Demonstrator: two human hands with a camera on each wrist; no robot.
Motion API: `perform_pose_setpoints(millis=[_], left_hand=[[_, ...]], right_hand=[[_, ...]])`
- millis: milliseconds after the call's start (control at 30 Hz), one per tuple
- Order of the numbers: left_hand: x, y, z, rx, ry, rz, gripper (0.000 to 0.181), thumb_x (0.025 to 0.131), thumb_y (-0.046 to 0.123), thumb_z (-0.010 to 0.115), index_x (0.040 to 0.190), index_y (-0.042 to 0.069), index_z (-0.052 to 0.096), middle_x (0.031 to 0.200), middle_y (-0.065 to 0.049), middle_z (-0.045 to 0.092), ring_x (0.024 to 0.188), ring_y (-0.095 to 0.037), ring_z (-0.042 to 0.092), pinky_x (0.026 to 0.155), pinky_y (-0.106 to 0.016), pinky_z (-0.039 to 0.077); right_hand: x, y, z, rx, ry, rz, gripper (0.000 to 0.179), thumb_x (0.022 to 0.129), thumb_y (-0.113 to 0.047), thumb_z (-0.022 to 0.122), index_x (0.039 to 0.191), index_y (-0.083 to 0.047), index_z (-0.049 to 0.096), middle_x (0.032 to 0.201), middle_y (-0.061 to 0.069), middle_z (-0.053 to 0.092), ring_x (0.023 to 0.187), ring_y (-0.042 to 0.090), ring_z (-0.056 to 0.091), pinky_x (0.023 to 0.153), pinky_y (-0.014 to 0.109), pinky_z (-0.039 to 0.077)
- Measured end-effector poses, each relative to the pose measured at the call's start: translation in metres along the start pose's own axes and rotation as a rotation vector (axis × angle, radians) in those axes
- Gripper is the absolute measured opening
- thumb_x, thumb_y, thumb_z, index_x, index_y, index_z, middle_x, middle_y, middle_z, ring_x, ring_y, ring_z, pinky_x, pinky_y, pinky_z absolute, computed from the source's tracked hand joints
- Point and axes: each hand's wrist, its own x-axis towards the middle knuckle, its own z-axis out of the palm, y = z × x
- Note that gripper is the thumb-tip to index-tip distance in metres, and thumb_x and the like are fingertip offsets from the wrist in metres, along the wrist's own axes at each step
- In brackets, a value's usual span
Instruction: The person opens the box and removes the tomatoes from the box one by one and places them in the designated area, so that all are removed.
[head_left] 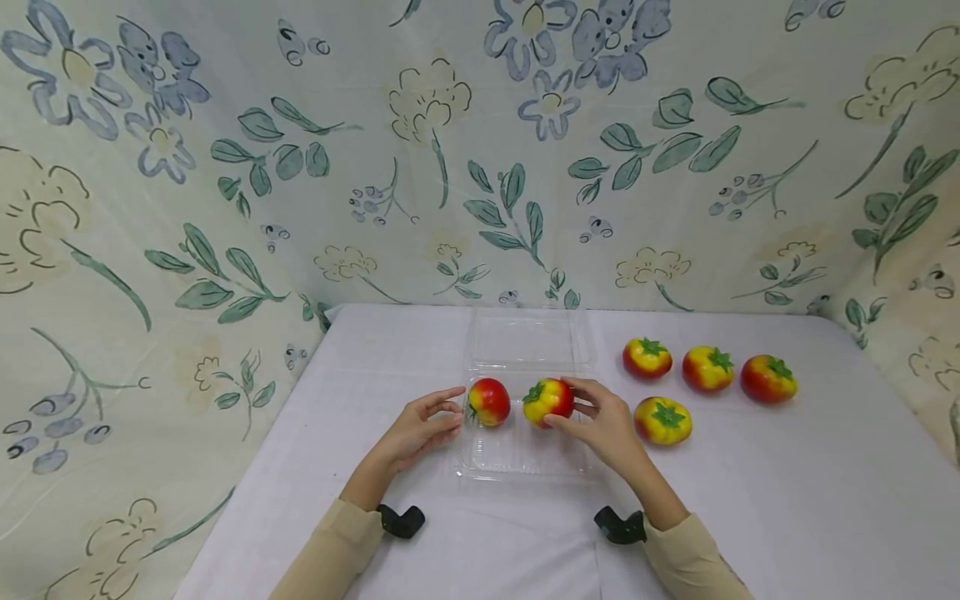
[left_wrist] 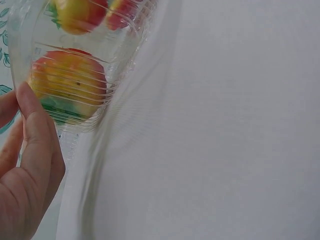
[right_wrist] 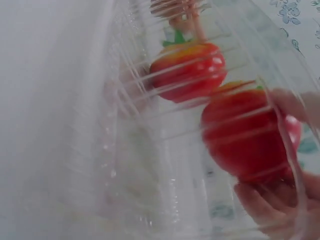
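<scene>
A clear plastic clamshell box [head_left: 525,458] lies with its lid [head_left: 522,337] folded back. In its left part sits a red-and-yellow tomato-like fruit [head_left: 489,402] with a green leafy top. My left hand [head_left: 422,429] is at the box's left side, thumb and fingertip pinching the rim in the left wrist view. My right hand [head_left: 606,421] grips a second tomato-like fruit [head_left: 547,402] between thumb and fingers, over the right part of the box. Through the box's clear ridged wall, the right wrist view shows the held fruit [right_wrist: 245,132] beside the other fruit [right_wrist: 189,71].
Right of the box, several more red-and-yellow fruits rest on the white-covered table [head_left: 787,500]: a nearer one [head_left: 663,421] close to my right forearm, and a row behind it, including a fruit [head_left: 768,379] at the far right. Floral fabric [head_left: 495,150] hangs behind the table.
</scene>
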Motion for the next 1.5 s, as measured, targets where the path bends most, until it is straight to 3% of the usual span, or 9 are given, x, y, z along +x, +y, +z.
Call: perform_pose_setpoints(millis=[400,667,800,1133,1500], left_hand=[[0.000,-0.002,-0.001,0.015,0.013,-0.001,0.055,0.096,0.003,0.066,0.147,0.005,0.047,0.109,-0.008,0.057,0.082,-0.011,0.061,0.081,-0.022,0.057],[0.000,-0.003,-0.001,0.018,0.015,0.003,0.055,0.096,0.003,0.066,0.147,0.005,0.048,0.109,-0.007,0.057,0.082,-0.011,0.061,0.081,-0.022,0.057],[0.000,-0.002,0.000,0.018,0.018,0.002,0.055,0.095,0.003,0.066,0.147,0.005,0.048,0.110,-0.008,0.057,0.082,-0.011,0.061,0.081,-0.022,0.057],[0.000,-0.001,0.000,-0.002,0.011,-0.006,0.055,0.096,0.002,0.065,0.147,0.005,0.047,0.110,-0.009,0.056,0.084,-0.012,0.062,0.081,-0.022,0.057],[0.000,-0.001,0.000,0.003,0.009,-0.005,0.055,0.096,0.002,0.065,0.148,0.006,0.047,0.110,-0.009,0.055,0.083,-0.012,0.062,0.081,-0.022,0.057]], right_hand=[[-0.004,0.003,-0.015,0.087,0.041,0.019,0.066,0.083,-0.023,0.084,0.139,-0.003,0.055,0.139,0.018,0.054,0.126,0.036,0.053,0.098,0.046,0.049],[-0.008,0.004,-0.027,0.157,0.050,0.075,0.069,0.085,-0.025,0.082,0.142,-0.003,0.052,0.142,0.018,0.053,0.128,0.034,0.052,0.093,0.024,0.050],[-0.009,0.005,-0.033,0.176,0.063,0.101,0.070,0.085,-0.024,0.082,0.143,-0.002,0.051,0.142,0.019,0.052,0.129,0.034,0.051,0.091,0.019,0.049],[-0.012,0.006,-0.044,0.214,0.076,0.124,0.072,0.085,-0.024,0.081,0.145,-0.002,0.048,0.146,0.016,0.049,0.134,0.032,0.046,0.095,0.020,0.047],[-0.017,0.010,-0.057,0.154,0.127,0.117,0.071,0.085,-0.031,0.081,0.144,-0.005,0.050,0.145,0.015,0.050,0.133,0.032,0.047,0.091,0.017,0.047]])
